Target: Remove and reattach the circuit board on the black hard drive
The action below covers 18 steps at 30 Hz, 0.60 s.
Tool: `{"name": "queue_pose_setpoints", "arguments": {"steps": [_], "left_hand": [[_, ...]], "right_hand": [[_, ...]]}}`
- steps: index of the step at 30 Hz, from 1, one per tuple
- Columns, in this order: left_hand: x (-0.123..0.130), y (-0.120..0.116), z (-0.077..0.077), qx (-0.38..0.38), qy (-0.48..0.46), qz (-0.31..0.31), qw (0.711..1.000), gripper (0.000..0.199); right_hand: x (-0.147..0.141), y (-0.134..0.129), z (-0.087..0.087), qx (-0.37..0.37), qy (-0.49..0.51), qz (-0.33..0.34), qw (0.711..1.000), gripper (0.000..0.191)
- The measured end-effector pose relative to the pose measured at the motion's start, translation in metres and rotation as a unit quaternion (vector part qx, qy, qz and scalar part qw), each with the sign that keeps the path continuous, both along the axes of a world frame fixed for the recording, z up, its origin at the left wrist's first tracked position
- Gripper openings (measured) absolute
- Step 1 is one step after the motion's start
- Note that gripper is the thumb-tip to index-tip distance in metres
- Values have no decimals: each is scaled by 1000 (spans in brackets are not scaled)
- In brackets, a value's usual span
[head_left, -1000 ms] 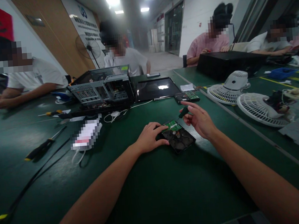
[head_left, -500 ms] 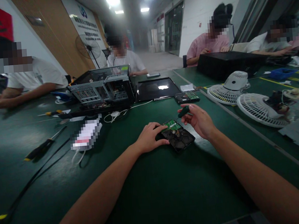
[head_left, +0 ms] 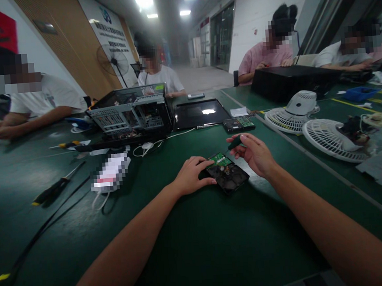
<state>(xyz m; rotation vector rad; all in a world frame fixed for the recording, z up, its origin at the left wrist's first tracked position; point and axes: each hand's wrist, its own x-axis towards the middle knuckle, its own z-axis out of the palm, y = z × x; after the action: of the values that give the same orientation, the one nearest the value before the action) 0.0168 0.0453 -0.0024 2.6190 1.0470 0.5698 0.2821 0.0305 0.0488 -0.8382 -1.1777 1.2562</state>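
Clock directions are taken from the opened hard drive [head_left: 228, 177], with twelve straight away from the person. The drive lies on the green table [head_left: 186, 244], its green circuit board [head_left: 221, 159] toward the far end. At nine o'clock, the left hand [head_left: 193, 174] is half curled, thumb and fingers apart, gripping the drive's left side. At two, the right hand [head_left: 256, 155] is mostly closed, pinching a dark green screwdriver [head_left: 234, 143] whose tip is by the drive's far edge; contact there cannot be told.

Farther left, at nine, lies a black-and-yellow screwdriver [head_left: 51, 191]. A white fan grille [head_left: 326, 139] is between two and three. Beyond the hands, another drive [head_left: 239, 124] lies toward twelve, a glossy black panel [head_left: 202, 113] at eleven, and an open computer case [head_left: 129, 115] at ten. Farthest, a person in pink [head_left: 254, 61] sits at one.
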Motion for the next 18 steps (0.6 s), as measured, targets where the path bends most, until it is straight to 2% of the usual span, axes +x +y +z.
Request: {"name": "queue_pose_setpoints", "arguments": {"steps": [12, 18], "left_hand": [[1, -2, 1, 7, 1, 2, 1000, 72], [0, 0, -1, 11, -1, -2, 1000, 74]], "right_hand": [[-1, 1, -2, -3, 2, 3, 1000, 35], [-1, -2, 0, -2, -21, 5, 1000, 30]]}}
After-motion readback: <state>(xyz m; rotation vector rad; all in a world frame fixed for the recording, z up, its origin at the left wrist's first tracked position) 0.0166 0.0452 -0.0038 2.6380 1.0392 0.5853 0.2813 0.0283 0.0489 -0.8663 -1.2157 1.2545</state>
